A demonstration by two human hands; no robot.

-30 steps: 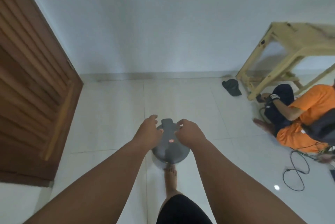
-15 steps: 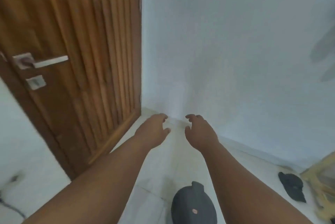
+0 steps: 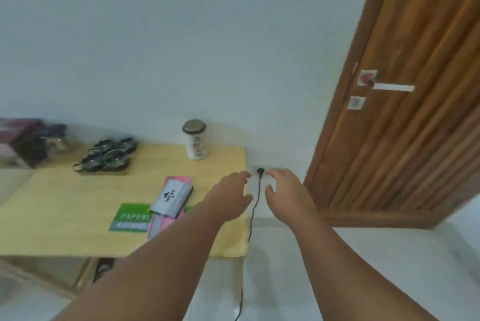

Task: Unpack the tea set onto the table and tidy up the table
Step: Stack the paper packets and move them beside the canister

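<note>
White letters "PAPERL", cut off by what lies over it, stand on the green packet on the table. The grey pouch carries a dark triangle and a short, unreadable word. The canister bears blurred vertical characters.

Pale wall, brown slatted door right, white floor.

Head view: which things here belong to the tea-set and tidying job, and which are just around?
Job:
glass teacups
teapot
box
tea canister
paper packets
table

Around:
door
plug and cable
wall socket
</note>
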